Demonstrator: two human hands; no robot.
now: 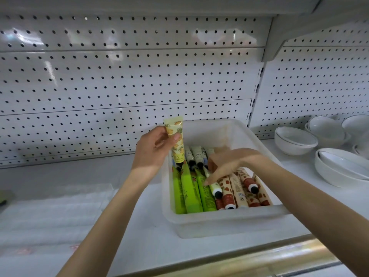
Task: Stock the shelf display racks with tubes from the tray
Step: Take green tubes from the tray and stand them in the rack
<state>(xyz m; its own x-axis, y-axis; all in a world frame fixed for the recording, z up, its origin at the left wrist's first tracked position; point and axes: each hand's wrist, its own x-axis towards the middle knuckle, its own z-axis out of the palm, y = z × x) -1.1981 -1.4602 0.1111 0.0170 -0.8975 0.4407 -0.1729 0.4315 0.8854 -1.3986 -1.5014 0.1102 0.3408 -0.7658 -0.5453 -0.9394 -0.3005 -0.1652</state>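
Observation:
A translucent white tray [225, 215] stands on the shelf and holds several tubes: green ones [189, 192] on the left, brown-patterned ones [237, 188] on the right, pale ones at the back. My left hand [153, 150] grips a yellow pineapple-print tube [175, 140] upright above the tray's left rim, cap down. My right hand [225, 164] reaches into the tray with its fingers curled down among the tubes; whether it holds one is hidden. Clear plastic display racks [54, 214] lie on the shelf at the left.
A white pegboard wall [127, 84] backs the shelf. Stacked white bowls [339, 166] stand to the right of the tray, more bowls [295, 139] behind them. The shelf's front edge has a metallic strip [259, 258].

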